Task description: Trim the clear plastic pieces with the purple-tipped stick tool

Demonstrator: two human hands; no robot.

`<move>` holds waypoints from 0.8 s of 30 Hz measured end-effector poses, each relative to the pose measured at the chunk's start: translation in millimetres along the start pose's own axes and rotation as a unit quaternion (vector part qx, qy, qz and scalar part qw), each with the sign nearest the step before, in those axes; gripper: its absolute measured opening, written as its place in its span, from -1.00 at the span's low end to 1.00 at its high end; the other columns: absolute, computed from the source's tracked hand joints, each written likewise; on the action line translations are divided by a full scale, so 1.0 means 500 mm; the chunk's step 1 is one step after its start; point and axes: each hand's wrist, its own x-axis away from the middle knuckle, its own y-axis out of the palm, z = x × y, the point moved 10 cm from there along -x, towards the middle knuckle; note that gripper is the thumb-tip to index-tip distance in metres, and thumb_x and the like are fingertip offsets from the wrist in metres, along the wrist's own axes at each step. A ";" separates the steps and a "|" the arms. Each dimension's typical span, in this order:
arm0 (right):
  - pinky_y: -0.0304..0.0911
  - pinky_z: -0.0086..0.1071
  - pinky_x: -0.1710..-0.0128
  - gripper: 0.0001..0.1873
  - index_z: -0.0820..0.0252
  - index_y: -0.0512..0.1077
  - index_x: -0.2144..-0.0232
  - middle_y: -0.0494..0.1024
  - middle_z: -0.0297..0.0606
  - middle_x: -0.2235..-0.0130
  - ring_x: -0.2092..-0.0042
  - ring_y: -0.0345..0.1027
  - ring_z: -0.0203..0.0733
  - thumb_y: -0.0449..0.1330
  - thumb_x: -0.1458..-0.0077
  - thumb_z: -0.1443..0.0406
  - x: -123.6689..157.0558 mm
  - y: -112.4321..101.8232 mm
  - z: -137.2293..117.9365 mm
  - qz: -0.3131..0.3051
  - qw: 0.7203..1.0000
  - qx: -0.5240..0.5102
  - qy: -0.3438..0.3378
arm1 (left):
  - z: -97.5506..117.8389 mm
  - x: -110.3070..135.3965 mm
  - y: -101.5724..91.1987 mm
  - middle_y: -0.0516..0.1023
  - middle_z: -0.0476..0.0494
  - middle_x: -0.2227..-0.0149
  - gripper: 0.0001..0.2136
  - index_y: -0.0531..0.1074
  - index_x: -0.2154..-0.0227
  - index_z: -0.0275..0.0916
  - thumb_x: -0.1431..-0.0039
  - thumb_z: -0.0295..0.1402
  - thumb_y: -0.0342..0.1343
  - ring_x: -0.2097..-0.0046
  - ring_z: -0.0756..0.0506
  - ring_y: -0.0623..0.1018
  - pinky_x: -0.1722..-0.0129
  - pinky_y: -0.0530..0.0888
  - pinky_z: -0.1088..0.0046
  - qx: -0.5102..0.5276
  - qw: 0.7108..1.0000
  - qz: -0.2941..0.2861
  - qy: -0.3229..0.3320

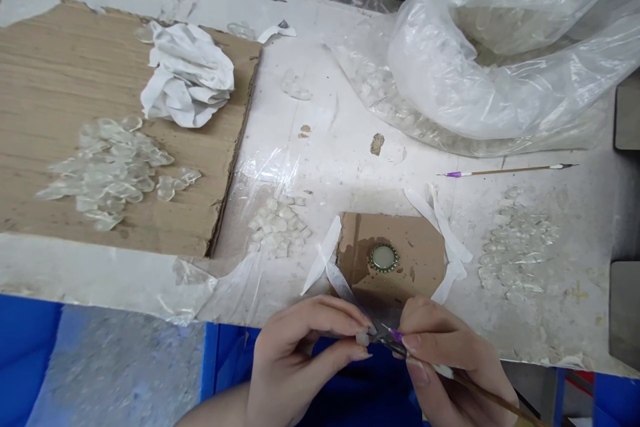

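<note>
Over the table's near edge, my left hand pinches a small translucent whitish piece between thumb and fingertips. Close beside it, my right hand is closed around a thin brown-handled brush with a purple section near its tip. A dark, narrow metal tool, its kind unclear, also reaches from the right fingertips to the piece. Just beyond my hands lies a cardboard pad with wet-looking stains. On it sits a metal bottle cap, its shallow hollow facing up.
Small whitish blocks are heaped left of the pad; clear flat pieces spread out at right. A second brush lies behind. Large cardboard carries clear pieces and crumpled white tissue. Plastic bags fill the back right.
</note>
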 end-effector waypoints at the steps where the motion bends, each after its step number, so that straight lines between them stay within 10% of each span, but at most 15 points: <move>1: 0.27 -0.40 0.53 -0.82 0.17 0.44 0.03 0.44 -0.32 0.39 0.48 0.29 -0.27 0.06 -0.46 0.42 0.000 0.000 -0.001 0.000 1.000 0.001 -0.004 | 0.000 -0.001 -0.001 0.84 0.03 0.36 -0.79 0.78 0.31 -0.04 -0.10 -0.55 0.52 0.36 -0.02 0.80 0.29 0.69 0.73 0.001 1.000 0.000 0.001; 13: 0.29 -0.43 0.59 -0.85 0.19 0.45 0.08 0.46 -0.33 0.44 0.52 0.31 -0.29 0.08 -0.49 0.39 0.003 -0.014 0.000 0.031 0.999 0.003 -0.015 | 0.008 -0.004 -0.011 0.81 0.03 0.40 -0.87 0.73 0.38 -0.12 -0.12 -0.49 0.53 0.40 0.02 0.77 0.30 0.67 0.76 -0.029 0.999 0.024 0.030; 24: 0.53 -0.39 0.37 -0.66 0.15 0.49 0.09 0.60 -0.21 0.28 0.31 0.54 -0.18 0.19 -0.24 0.62 -0.013 -0.032 0.024 0.057 0.957 0.286 -0.019 | 0.010 -0.007 -0.008 0.79 0.04 0.42 -0.82 0.72 0.40 -0.13 -0.08 -0.57 0.53 0.40 0.01 0.77 0.31 0.68 0.75 -0.031 0.999 0.015 0.028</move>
